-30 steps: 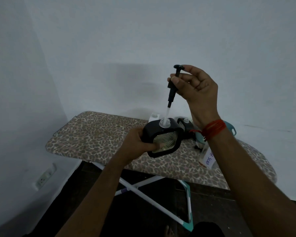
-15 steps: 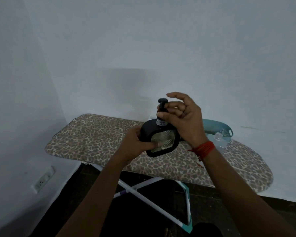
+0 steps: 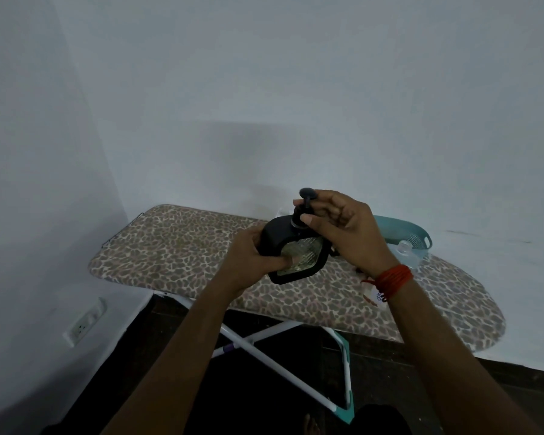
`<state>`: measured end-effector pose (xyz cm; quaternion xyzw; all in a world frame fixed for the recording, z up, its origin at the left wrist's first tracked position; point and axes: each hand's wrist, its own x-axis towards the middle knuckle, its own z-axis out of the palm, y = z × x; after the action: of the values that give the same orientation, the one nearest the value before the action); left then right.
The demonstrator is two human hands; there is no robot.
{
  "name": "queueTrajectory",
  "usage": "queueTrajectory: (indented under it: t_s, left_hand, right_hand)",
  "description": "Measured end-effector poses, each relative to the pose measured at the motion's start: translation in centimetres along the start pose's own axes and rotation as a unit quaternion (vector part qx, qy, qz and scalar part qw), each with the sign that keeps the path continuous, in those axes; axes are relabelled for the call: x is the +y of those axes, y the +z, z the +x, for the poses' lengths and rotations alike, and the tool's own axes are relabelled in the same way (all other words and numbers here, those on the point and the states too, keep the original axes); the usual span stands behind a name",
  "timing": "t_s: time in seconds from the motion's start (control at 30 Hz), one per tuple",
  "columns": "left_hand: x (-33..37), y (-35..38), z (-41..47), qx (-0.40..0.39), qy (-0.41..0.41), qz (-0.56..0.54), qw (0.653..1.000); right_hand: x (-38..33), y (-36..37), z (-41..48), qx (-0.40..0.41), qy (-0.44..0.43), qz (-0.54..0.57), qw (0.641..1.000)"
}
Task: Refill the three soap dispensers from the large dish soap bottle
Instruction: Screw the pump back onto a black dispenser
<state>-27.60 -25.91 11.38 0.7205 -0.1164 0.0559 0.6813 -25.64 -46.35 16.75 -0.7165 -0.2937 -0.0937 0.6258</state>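
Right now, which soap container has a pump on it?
The black-cased dispenser in the left hand; the right hand pinches its pump. The clear bottle by the teal basket shows none.

No writing is being shown clearly enough to be read. A small white label (image 3: 376,299) is being mostly covered by the wrist of the right hand (image 3: 343,233), just beside the red thread wristband (image 3: 393,279). Only a few dark handwritten strokes are being left visible.
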Motion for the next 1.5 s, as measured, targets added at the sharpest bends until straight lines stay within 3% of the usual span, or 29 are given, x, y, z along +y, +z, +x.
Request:
queueTrajectory:
  t_s: [0.23,0.5,0.7,0.87,1.03,1.13,1.3,1.37,1.5]
  left_hand:
    - [0.3,1.1,0.0,0.002,0.02,0.008,1.0]
    - [0.1,1.2,0.1,0.003,0.019,-0.019,1.0]
    - [-0.1,1.8,0.3,-0.005,0.027,0.001,1.0]
    - [-0.6,2.3,0.4,-0.016,0.017,0.001,1.0]
    - [-1.2,2.1,0.4,-0.032,0.012,-0.06,0.998]
    - [-1.3,2.3,0.5,-0.03,0.018,-0.062,0.997]
    - [-1.3,3.1,0.8,-0.017,0.034,-0.003,0.999]
    - [-1.6,3.0,0.8,-0.014,0.035,-0.005,0.999]
    - [-2.1,2.1,0.7,-0.029,0.022,-0.004,0.999]
  right_hand:
    - [-0.8,1.0,0.9,0.07,-0.005,-0.151,0.986]
    - [-0.9,-1.0,-0.2,0.009,0.024,-0.162,0.986]
    - [-0.8,0.0,0.2,0.093,0.017,-0.163,0.982]
    - [-0.7,-0.4,0.1,0.055,0.056,-0.117,0.99]
    - [-0.4,-2.5,-0.7,-0.094,0.064,0.05,0.992]
    - [-0.2,-2.3,-0.5,-0.052,0.065,0.044,0.996]
    - [0.0,0.0,0.0,0.054,0.06,-0.068,0.994]
    - [0.2,0.1,0.0,0.037,0.057,-0.08,0.994]
    - [0.1,-1.9,0.0,-0.078,0.085,0.004,0.993]
